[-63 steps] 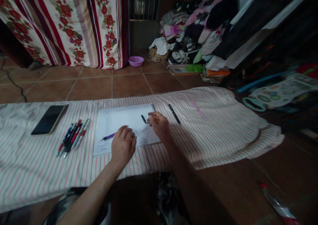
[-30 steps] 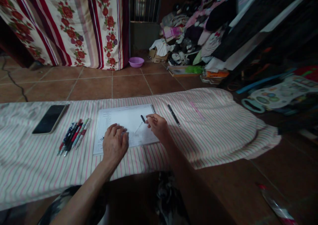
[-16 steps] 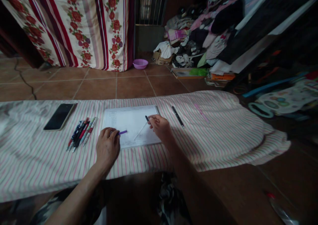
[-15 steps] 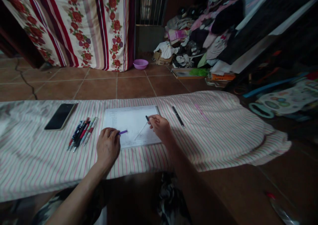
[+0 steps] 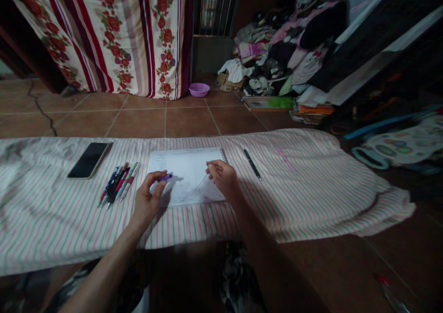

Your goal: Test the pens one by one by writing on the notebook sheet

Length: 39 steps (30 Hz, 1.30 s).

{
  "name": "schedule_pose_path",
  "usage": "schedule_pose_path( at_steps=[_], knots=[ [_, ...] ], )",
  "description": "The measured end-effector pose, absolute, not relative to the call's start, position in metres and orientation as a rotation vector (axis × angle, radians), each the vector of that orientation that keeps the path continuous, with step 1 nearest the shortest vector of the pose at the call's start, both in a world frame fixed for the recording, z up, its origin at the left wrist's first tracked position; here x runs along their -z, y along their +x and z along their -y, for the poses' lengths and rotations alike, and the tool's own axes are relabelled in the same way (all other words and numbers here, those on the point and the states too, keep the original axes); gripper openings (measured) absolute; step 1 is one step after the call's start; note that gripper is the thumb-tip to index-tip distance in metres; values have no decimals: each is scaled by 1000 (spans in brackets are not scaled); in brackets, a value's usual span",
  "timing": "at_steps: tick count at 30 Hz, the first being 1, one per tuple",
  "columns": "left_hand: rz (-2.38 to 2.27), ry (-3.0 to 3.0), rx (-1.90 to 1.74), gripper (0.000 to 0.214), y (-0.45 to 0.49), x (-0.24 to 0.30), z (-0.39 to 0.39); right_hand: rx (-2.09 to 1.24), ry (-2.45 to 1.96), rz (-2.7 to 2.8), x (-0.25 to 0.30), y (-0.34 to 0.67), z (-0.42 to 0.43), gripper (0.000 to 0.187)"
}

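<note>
My left hand pinches a short purple pen part between thumb and fingers, just above the left side of a spiral notebook. Between the fingertips of my right hand is a thin pale pen refill, slanting down to the left over the page. Its upper end is mostly hidden by the fingers. A black pen lies on the cloth just right of the notebook, and a pink pen part lies farther right. Several pens are bunched to the left of my left hand.
A phone lies at the left on the striped cloth covering the low table. Beyond it are a tiled floor, a purple basin, a floral curtain and a heap of clothes.
My left hand has lifted off the notebook's left edge, raising the purple part. My right hand keeps the refill at nearly the same place, turned slightly. The view has shifted a little.
</note>
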<state>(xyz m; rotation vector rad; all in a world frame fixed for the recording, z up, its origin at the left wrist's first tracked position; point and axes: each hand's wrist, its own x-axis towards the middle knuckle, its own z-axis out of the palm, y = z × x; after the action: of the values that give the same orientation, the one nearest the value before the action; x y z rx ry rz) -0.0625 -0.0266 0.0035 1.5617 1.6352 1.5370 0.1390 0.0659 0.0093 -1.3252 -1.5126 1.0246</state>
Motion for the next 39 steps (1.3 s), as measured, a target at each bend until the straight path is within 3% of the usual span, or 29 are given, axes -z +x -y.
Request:
schedule_pose_path(
  at_steps=[11, 39],
  knots=[
    [-1443, 1753, -1655, 13, -51, -11, 37, -1021, -1301, 1583, -7, 133, -65, 22],
    [-1478, 1875, -1693, 18, -46, -13, 46, -1063, -1286, 1620, -2, 113, -62, 21]
  ],
)
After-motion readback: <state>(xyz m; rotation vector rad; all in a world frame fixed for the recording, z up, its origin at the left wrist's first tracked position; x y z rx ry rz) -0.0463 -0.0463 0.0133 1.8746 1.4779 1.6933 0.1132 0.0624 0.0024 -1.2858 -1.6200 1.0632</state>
